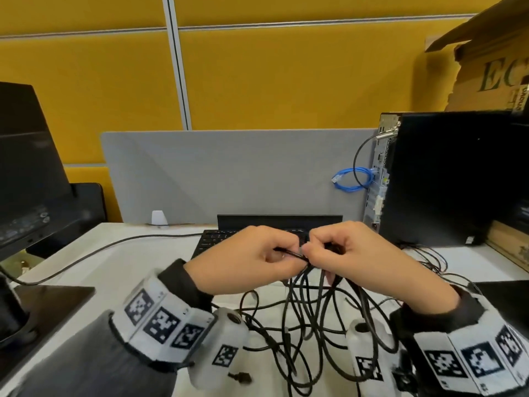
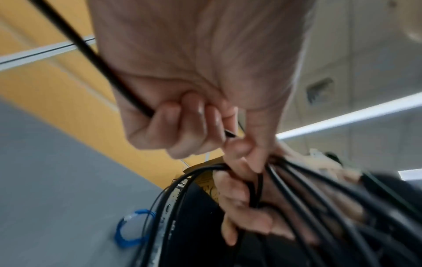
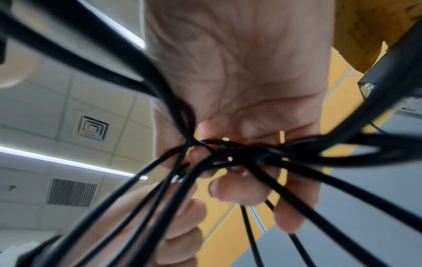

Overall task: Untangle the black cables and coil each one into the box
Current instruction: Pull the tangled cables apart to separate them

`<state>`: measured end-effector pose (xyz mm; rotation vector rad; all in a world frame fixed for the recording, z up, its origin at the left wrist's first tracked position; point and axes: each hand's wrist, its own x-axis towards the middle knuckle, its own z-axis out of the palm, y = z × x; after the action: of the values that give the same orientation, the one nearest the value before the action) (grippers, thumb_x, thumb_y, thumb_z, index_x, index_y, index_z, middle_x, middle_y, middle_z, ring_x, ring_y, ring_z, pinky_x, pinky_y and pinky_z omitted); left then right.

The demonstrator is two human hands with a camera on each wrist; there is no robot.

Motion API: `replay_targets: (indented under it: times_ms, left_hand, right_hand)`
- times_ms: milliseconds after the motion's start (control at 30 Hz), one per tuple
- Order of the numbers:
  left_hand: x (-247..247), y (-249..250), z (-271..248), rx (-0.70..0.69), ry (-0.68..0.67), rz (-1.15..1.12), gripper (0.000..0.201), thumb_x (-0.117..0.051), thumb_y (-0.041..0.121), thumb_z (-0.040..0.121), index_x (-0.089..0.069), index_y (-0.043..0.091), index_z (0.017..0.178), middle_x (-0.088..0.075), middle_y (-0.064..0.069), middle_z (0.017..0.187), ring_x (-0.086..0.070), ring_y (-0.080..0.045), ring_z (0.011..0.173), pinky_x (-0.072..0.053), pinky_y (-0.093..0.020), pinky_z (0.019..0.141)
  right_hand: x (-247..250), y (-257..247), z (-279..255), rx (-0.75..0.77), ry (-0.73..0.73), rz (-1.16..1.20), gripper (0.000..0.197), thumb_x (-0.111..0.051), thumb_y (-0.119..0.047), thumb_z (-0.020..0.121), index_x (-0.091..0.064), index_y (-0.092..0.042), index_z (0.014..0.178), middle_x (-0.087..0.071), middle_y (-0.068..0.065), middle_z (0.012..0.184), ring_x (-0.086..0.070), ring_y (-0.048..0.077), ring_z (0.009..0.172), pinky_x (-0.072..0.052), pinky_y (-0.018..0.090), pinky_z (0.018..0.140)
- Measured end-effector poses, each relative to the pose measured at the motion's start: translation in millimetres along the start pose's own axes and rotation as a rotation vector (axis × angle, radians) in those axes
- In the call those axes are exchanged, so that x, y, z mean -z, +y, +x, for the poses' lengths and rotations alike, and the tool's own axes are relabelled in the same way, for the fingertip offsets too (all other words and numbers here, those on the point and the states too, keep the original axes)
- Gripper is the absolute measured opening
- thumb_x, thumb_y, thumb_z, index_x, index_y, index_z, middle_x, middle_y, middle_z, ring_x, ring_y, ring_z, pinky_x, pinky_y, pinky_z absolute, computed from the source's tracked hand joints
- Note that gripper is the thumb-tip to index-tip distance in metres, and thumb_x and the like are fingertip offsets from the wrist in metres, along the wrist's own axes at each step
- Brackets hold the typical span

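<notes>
A tangle of black cables (image 1: 309, 325) hangs from both hands above the white desk (image 1: 120, 262), its loops drooping toward me. My left hand (image 1: 252, 259) pinches one black cable strand (image 2: 95, 59) between thumb and curled fingers. My right hand (image 1: 355, 253), touching the left, grips the knotted bunch of cables (image 3: 239, 155), with several strands fanning out below its fingers. A cardboard box (image 1: 492, 53) stands at the upper right, on top of the computer tower; its inside is hidden.
A black computer tower (image 1: 446, 179) stands at the right with a blue network cable (image 1: 353, 179) at its back. A black keyboard (image 1: 211, 239) lies behind the hands. A monitor (image 1: 25, 167) and its base (image 1: 43, 310) occupy the left. A grey divider (image 1: 229, 173) closes the desk's back.
</notes>
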<state>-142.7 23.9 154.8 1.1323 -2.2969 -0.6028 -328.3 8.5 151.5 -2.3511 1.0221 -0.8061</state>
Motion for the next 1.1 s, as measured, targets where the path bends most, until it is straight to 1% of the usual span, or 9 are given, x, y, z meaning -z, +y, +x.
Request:
replay_targets:
  times_ms: [133, 300, 433, 567, 667, 767, 867, 1000, 1100]
  left_hand:
    - [1, -7, -11, 0.033, 0.117, -0.343, 0.036, -0.065, 0.031, 0.078, -0.042, 0.022, 0.051, -0.026, 0.007, 0.052, -0.024, -0.009, 0.048, -0.023, -0.018, 0.046]
    - [41, -31, -23, 0.113, 0.785, -1.106, 0.042, -0.052, 0.015, 0.086, -0.029, 0.023, 0.052, -0.02, 0.011, 0.038, -0.017, -0.003, 0.03, -0.01, -0.02, 0.037]
    - [48, -48, -29, 0.226, 1.056, -0.634, 0.036, -0.048, 0.011, 0.092, -0.034, 0.014, 0.059, -0.026, 0.008, 0.046, -0.024, -0.009, 0.04, -0.023, -0.023, 0.043]
    - [33, -42, -30, 0.215, 0.857, 0.514, 0.016, -0.048, 0.035, 0.09, -0.053, 0.022, 0.099, -0.05, 0.013, 0.094, -0.044, -0.004, 0.092, -0.029, -0.029, 0.08]
    - [12, -26, -23, 0.088, 0.44, 0.517, 0.04, -0.032, 0.055, 0.087, -0.051, 0.034, 0.116, -0.057, 0.019, 0.105, -0.05, -0.002, 0.105, -0.032, -0.033, 0.095]
    - [-15, -16, -11, 0.009, 0.106, 0.225, 0.029, -0.041, 0.044, 0.095, -0.062, 0.024, 0.097, -0.058, 0.009, 0.071, -0.054, -0.003, 0.069, -0.039, -0.017, 0.069]
    - [-17, -19, -4, -0.099, 0.229, 0.14, 0.033, -0.042, 0.037, 0.097, -0.052, 0.024, 0.068, -0.043, 0.009, 0.056, -0.043, -0.003, 0.057, -0.033, -0.013, 0.058]
    - [-2, -34, -10, -0.136, 0.445, 0.085, 0.032, -0.035, 0.041, 0.091, -0.045, 0.027, 0.065, -0.049, 0.012, 0.063, -0.045, 0.0, 0.058, -0.035, -0.009, 0.058]
    - [30, -44, -27, -0.025, 0.862, -0.276, 0.037, -0.038, 0.017, 0.098, -0.046, 0.025, 0.062, -0.043, 0.012, 0.048, -0.035, 0.0, 0.043, -0.028, -0.011, 0.043]
  right_hand:
    - [1, 7, 1, 0.016, -0.059, 0.008, 0.028, -0.054, -0.03, 0.088, -0.053, -0.013, 0.065, -0.058, 0.006, 0.066, -0.058, 0.014, 0.061, -0.041, 0.015, 0.057]
    - [7, 35, 5, -0.071, -0.16, -0.059, 0.028, -0.056, -0.033, 0.088, -0.056, -0.015, 0.066, -0.064, 0.0, 0.066, -0.061, 0.006, 0.062, -0.05, 0.025, 0.069]
    - [5, 42, 8, -0.089, -0.156, -0.069, 0.031, -0.056, -0.034, 0.086, -0.053, -0.012, 0.065, -0.058, 0.0, 0.062, -0.053, 0.0, 0.056, -0.043, 0.02, 0.06]
    - [-1, 36, 7, -0.008, -0.124, -0.103, 0.031, -0.054, -0.037, 0.082, -0.046, -0.014, 0.063, -0.042, -0.005, 0.057, -0.04, 0.006, 0.055, -0.037, 0.023, 0.057]
    - [-4, 26, 6, 0.048, -0.092, -0.111, 0.03, -0.052, -0.042, 0.081, -0.048, -0.017, 0.063, -0.044, -0.008, 0.056, -0.04, 0.003, 0.054, -0.036, 0.02, 0.055]
    - [-4, 23, 5, 0.072, -0.027, -0.103, 0.028, -0.051, -0.045, 0.08, -0.05, -0.023, 0.062, -0.047, -0.008, 0.056, -0.041, 0.003, 0.053, -0.035, 0.02, 0.054]
    - [-1, 25, 6, 0.09, -0.001, -0.072, 0.029, -0.049, -0.046, 0.083, -0.052, -0.023, 0.065, -0.053, -0.005, 0.062, -0.046, 0.005, 0.055, -0.039, 0.022, 0.056]
    - [-2, 28, 7, 0.058, -0.049, -0.015, 0.03, -0.049, -0.049, 0.084, -0.051, -0.021, 0.073, -0.06, 0.003, 0.076, -0.053, 0.014, 0.065, -0.043, 0.02, 0.059]
    - [1, 50, 7, -0.071, -0.15, -0.182, 0.035, -0.05, -0.052, 0.084, -0.047, -0.019, 0.072, -0.052, -0.002, 0.066, -0.044, 0.009, 0.059, -0.039, 0.021, 0.059]
